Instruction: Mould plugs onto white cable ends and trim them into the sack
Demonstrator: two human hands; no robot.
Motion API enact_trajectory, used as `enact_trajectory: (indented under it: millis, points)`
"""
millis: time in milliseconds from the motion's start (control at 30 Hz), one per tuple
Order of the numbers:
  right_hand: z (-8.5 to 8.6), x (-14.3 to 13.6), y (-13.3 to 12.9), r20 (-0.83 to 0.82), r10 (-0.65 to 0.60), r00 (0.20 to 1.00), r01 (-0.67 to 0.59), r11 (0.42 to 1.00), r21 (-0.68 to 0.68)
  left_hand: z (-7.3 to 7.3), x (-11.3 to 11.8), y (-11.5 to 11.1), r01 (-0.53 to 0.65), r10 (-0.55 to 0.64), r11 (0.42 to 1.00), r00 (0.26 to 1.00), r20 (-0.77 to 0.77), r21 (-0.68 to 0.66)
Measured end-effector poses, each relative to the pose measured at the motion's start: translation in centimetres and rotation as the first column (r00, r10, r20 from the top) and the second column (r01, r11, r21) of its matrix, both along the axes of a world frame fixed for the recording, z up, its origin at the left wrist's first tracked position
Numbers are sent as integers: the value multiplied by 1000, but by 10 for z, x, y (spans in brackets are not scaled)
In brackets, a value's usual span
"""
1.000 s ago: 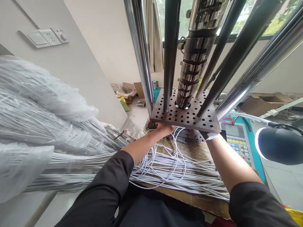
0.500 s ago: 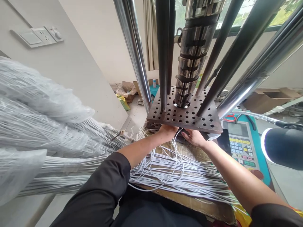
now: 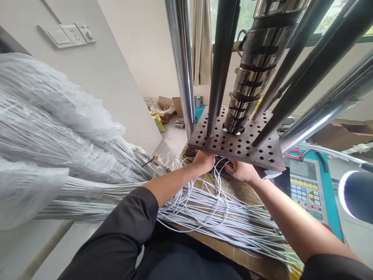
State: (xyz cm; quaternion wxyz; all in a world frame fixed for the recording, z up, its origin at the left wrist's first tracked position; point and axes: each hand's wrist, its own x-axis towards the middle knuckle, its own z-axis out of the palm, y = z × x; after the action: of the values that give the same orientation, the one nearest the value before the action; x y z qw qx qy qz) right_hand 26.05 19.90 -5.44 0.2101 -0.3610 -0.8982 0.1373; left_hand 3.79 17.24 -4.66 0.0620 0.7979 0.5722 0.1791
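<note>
Both hands reach in under the front edge of a dark metal plate [image 3: 221, 149] drilled with rows of holes. My left hand [image 3: 204, 161] is partly under the plate, its fingers hidden by it. To its right, my right hand [image 3: 239, 170] shows a curled thumb and finger at the plate's edge; the rest of its fingers are out of sight. Looped white cables [image 3: 218, 182] rise between the hands and pass under the plate. Many more white cables [image 3: 221, 223] lie side by side on the brown board [image 3: 247, 254] in front of me.
Plastic-wrapped cable bundles [image 3: 49, 124] fill the left side. Dark rods and a segmented metal column [image 3: 252, 77] stand on the plate, with chrome posts [image 3: 185, 66] at its sides. To the right are a teal control panel [image 3: 332, 202], red-handled scissors [image 3: 293, 153] and a round lamp [image 3: 355, 196].
The camera view has turned slightly left, so the plate and panel sit farther right. Both hands stay at the plate's front edge; the white loops between them have shifted a little.
</note>
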Motion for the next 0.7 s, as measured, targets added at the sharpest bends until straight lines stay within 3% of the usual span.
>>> enact_trajectory:
  millis: [100, 267, 367, 567, 700]
  points:
    - [12, -12, 0, 91, 15, 996, -19, 999, 39, 0, -1, 0, -45, 45, 999, 999, -4, -13]
    - [9, -23, 3, 207, 7, 978, -19, 998, 55, 1, -9, -4, 54, -58, 997, 996, -62, -54]
    - [7, -21, 4, 168, 17, 986, -24, 999, 36, 1, -9, -7, 42, -43, 998, 999, -22, -54]
    - [4, -14, 9, 7, -61, 998, 61, 997, 40, 0, -7, -5, -206, 221, 973, 963, 154, -108]
    - [-2, -25, 14, 24, -17, 1000, 15, 995, 99, -2, -17, -2, -115, 119, 993, 983, 143, -33]
